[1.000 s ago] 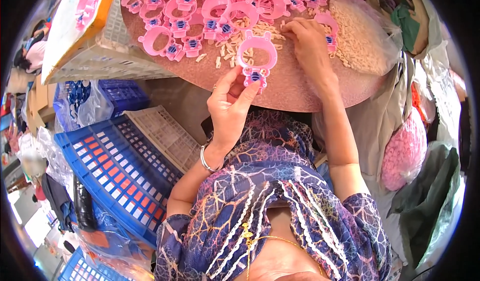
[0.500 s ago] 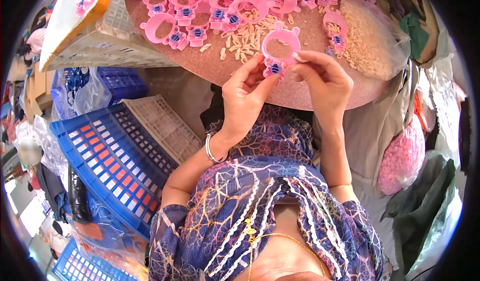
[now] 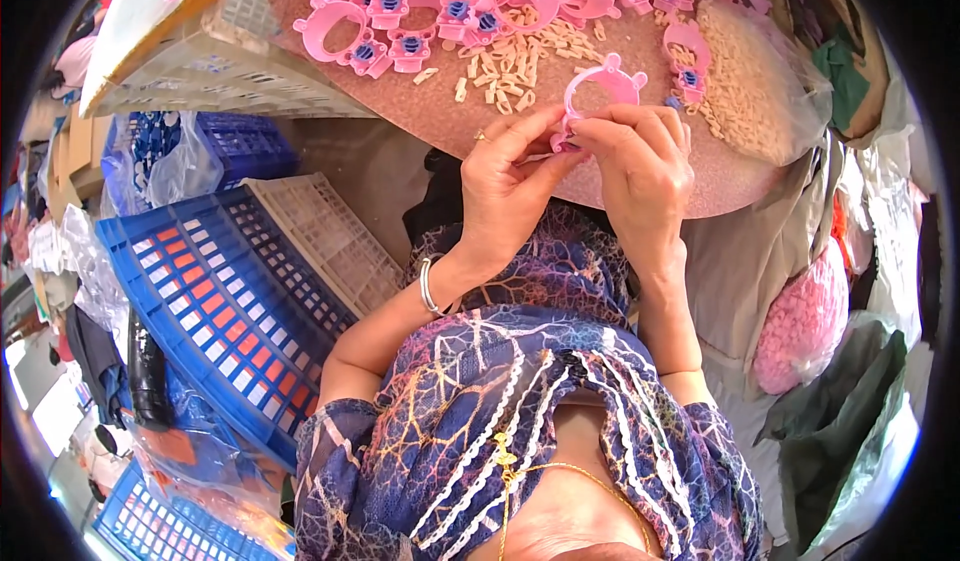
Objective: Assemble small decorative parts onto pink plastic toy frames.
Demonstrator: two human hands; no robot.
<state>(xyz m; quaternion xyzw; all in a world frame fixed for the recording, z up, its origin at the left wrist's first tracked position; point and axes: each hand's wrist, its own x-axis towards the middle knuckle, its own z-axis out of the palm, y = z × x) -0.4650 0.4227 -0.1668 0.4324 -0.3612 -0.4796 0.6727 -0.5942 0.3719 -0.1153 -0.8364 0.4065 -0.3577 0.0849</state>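
Observation:
A pink plastic ring part with small tabs is held between both hands over the near edge of the round table. My left hand pinches its lower end between thumb and fingers. My right hand is closed at the same end, fingertips pressed against it, and hides most of that part. Beyond the hands lie several cream plastic pieces in a loose heap. Many similar pink ring parts with blue inserts are piled at the far side. A single one lies to the right.
The pinkish table top curves around in front of me. A clear bag of cream pieces lies at its right. Blue plastic crates stand at my left, a pale crate beside them. A bag of pink pieces hangs at right.
The pink ring part has tilted and shifted slightly right. My right hand has moved left and closed over its lower end, covering the blue insert.

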